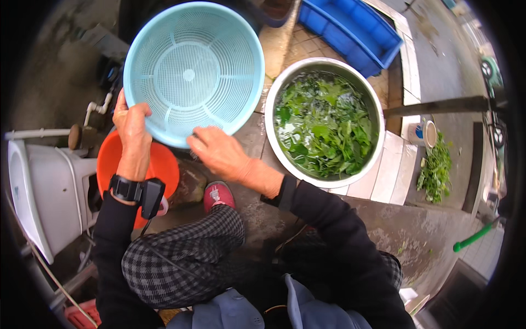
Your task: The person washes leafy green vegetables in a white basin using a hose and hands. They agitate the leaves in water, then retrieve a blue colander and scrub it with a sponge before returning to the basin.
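Observation:
A light-blue plastic colander [189, 74] is tipped so that its bare inside faces me. My left hand [133, 125] grips its left near rim, thumb on the inner side. At the near rim is my right hand [220, 152], slightly blurred with its fingers bent; whether it grips the rim or only touches it is unclear. To the right stands a round metal basin [377, 123] of water. Loose green leaves [324, 127] fill much of it.
Beneath my left wrist is an orange-red plastic bucket [164, 164]. A white sink [49, 197] stands at far left. Beyond the basin lies a blue plastic crate [349, 37]. More leafy greens [436, 170] lie at right beside a pale tub [429, 133].

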The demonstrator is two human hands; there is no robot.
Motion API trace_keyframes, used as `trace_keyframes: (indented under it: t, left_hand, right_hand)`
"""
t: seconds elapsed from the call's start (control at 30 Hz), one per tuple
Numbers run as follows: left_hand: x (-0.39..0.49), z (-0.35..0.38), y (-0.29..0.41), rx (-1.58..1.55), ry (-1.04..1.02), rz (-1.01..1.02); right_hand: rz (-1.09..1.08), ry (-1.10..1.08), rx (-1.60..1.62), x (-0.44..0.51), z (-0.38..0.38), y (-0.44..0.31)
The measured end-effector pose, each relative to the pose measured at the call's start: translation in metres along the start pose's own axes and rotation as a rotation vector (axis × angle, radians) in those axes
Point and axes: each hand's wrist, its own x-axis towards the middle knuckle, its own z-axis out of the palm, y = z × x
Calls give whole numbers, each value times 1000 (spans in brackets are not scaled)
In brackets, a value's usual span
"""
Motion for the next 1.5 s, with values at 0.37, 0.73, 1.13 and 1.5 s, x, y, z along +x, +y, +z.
trace_keyframes:
  t: [0.37, 0.73, 1.13, 1.5]
  left_hand:
    - [-2, 52, -5, 245, -40, 129]
    - [9, 25, -4, 253, -28, 194]
    - [0, 68, -39, 321, -162, 53]
    - [-22, 117, -87, 160, -407, 77]
  right_hand:
    - [653, 423, 645, -15, -56, 80]
    - [745, -366, -322, 36, -66, 173]
    - [740, -412, -389, -49, -102, 151]
    - [887, -473, -464, -108, -139, 120]
